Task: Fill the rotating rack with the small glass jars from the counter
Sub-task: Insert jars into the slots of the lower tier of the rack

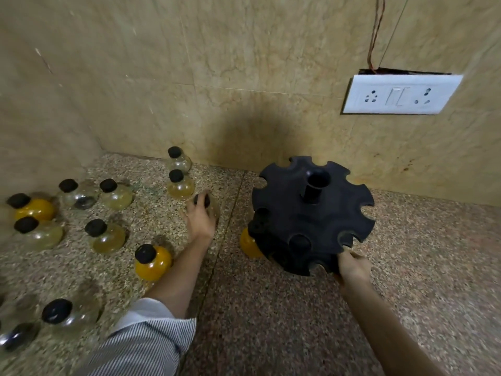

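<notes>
A black rotating rack with notched slots around its rim stands on the speckled counter. An orange-filled jar hangs in a slot on its left side. My right hand grips the rack's near rim. My left hand is closed around a small black-capped glass jar standing on the counter left of the rack. Several more round jars with black caps stand further left, some yellow-orange like the near one, some pale or clear.
The tiled wall runs close behind the rack and jars, meeting a side wall at the far left corner. A white socket plate with wires above it is on the wall at right. Two jars stand against the back wall.
</notes>
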